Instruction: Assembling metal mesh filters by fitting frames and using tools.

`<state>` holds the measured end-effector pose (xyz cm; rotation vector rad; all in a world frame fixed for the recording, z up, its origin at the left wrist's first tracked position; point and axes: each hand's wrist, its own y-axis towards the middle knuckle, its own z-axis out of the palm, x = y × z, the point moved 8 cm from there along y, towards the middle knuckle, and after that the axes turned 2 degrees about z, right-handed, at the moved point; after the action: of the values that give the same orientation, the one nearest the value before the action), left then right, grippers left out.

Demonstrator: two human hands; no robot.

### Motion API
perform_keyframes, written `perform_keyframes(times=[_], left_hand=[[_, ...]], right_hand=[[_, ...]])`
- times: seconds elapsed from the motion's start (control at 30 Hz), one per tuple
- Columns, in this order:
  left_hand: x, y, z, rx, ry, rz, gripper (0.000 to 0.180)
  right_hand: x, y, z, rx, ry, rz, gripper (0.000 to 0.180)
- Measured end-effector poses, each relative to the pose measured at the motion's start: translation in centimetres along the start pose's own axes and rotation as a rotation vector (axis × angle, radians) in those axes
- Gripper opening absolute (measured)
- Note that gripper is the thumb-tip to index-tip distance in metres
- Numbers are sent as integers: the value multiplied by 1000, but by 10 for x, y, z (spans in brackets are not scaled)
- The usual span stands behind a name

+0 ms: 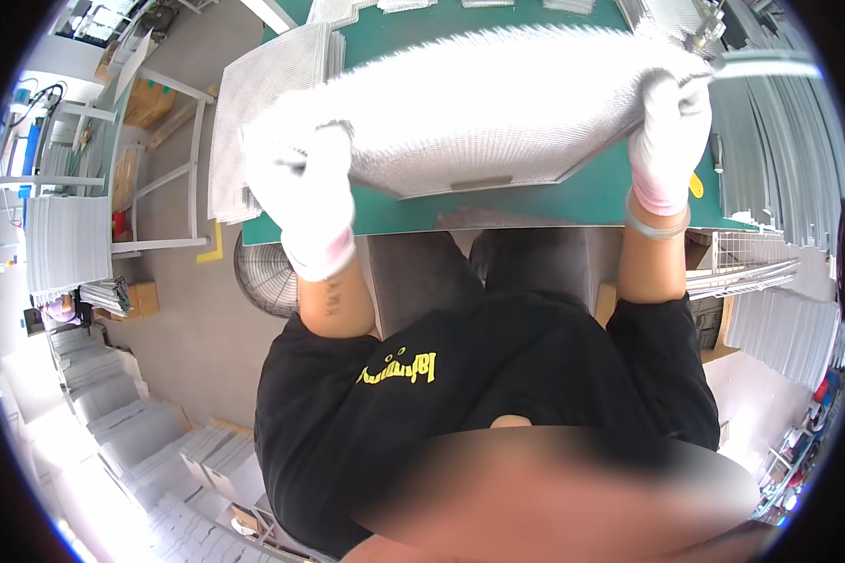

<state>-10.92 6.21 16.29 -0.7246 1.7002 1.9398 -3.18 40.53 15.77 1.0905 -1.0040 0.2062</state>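
Observation:
A wide, bright silvery mesh sheet (498, 108) is held up over a green tabletop (573, 208), bowed between my hands and glaring in the light. My left hand (314, 178), in a white glove, is closed on its left end. At the right end, my white-gloved right hand (668, 136) grips the edge with fingers bent around it. A short darker strip (482, 184) shows by the sheet's near edge. Just left of the held sheet lies a stack of similar mesh sheets (272, 80), partly behind my left hand.
More mesh pieces (404, 6) lie along the table's far side. A small yellow object (696, 185) sits beside my right wrist. Long pale strips (770, 159) are piled at the right. A round fan (268, 277) stands on the floor at the left, near a white frame rack (197, 169).

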Motion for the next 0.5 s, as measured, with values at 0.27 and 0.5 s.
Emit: perform_keyframes(times=[0.27,0.5], left_hand=[[-61,-29,13,1047,-883,387,17],[38,-131,15,1307,-73,-125,41]], right_hand=[[47,-70,-12,337,455,-111,34],[95,-112,-2,913,391,-419,27]])
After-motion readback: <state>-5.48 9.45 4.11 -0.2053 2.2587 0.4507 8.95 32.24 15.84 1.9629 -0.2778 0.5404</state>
